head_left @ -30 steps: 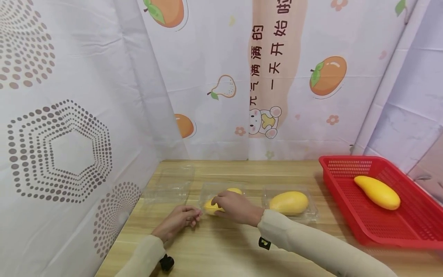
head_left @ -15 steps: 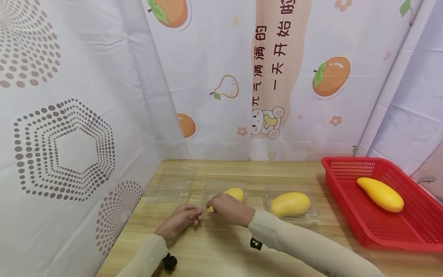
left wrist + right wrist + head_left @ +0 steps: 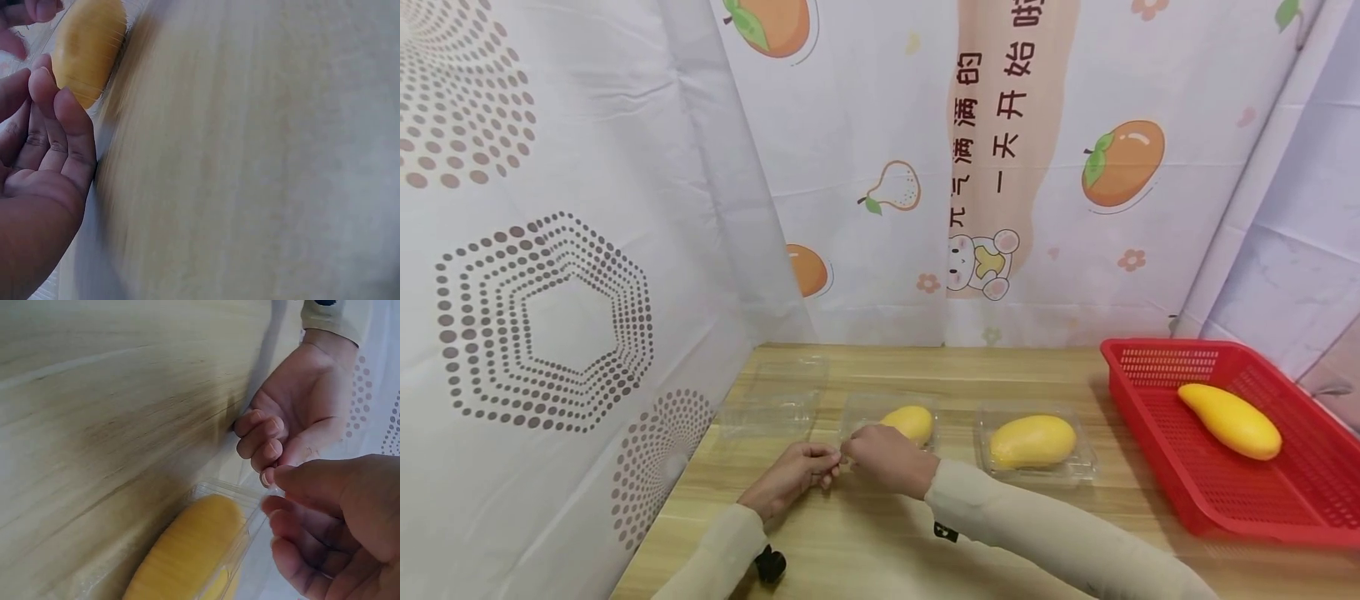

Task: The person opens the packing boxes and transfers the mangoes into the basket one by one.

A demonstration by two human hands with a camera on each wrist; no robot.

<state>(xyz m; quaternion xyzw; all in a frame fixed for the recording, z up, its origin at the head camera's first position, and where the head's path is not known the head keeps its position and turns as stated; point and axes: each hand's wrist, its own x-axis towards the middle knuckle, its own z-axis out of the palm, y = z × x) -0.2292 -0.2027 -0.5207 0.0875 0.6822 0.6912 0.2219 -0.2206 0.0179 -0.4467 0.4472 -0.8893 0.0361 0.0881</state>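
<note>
A clear plastic box (image 3: 859, 403) holding a yellow mango (image 3: 913, 423) lies at mid table in the head view. At its near left corner, my left hand (image 3: 793, 477) pinches the thin edge between thumb and fingertips. My right hand (image 3: 891, 458) meets it there, thumb and index finger pinching the same edge and hiding part of the mango. The right wrist view shows both sets of fingertips close together at the box's corner, with the mango (image 3: 190, 547) inside. Only fingertips of the right hand (image 3: 31, 12) enter the left wrist view.
To the right stands another clear box (image 3: 1081, 467) with a yellow mango (image 3: 1033, 440). Farther right, a red basket (image 3: 1150, 454) holds one mango (image 3: 1232, 423). Clear plastic boxes (image 3: 767, 417) sit at the back left, beside the patterned curtain (image 3: 572, 317).
My right hand has moved left from over the mango to the box's near left corner, uncovering more of the mango. My left hand has stayed at that corner.
</note>
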